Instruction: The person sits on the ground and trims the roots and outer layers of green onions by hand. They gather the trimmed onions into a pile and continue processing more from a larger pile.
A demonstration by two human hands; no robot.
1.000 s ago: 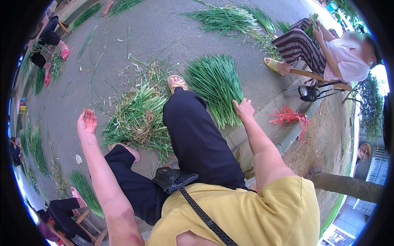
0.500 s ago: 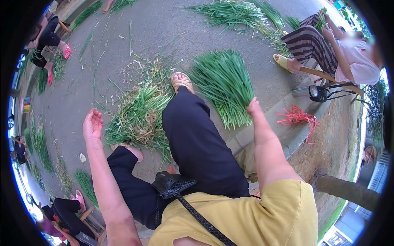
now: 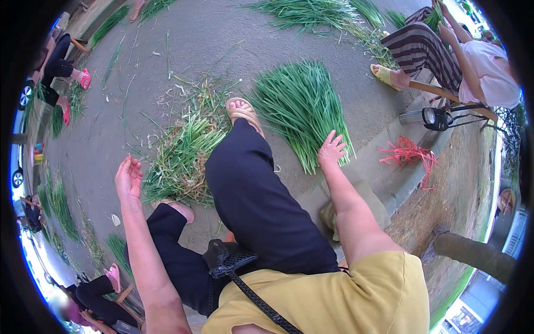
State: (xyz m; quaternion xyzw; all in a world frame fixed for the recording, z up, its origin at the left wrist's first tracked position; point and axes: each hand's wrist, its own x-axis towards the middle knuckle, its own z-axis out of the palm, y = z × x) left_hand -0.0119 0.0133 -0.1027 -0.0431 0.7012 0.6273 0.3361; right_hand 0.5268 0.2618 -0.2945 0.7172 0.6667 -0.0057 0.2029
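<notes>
A thick fan of long green chives (image 3: 303, 103) lies on the grey pavement, its pale cut ends toward me. My right hand (image 3: 332, 150) rests on the stalks near those ends, fingers spread and not wrapped round them. Over the ground to the left, my left hand (image 3: 129, 175) hangs palm up with fingers loosely curled apart, holding nothing. Between my feet sits a heap of trimmed green and yellowed leaves (image 3: 186, 156), which neither hand touches.
Red plastic ties (image 3: 410, 157) lie on the kerb at right, near a metal flask (image 3: 418, 117). A person in striped trousers (image 3: 425, 47) sits beyond, holding greens. More chives (image 3: 311, 14) lie at the far side. Other seated people are at left. A tree trunk (image 3: 473, 255) stands lower right.
My right hand has shifted left and nearer to me, and its fingers have opened from the edge of the chives to lie spread on the stalks. My left hand has hardly moved.
</notes>
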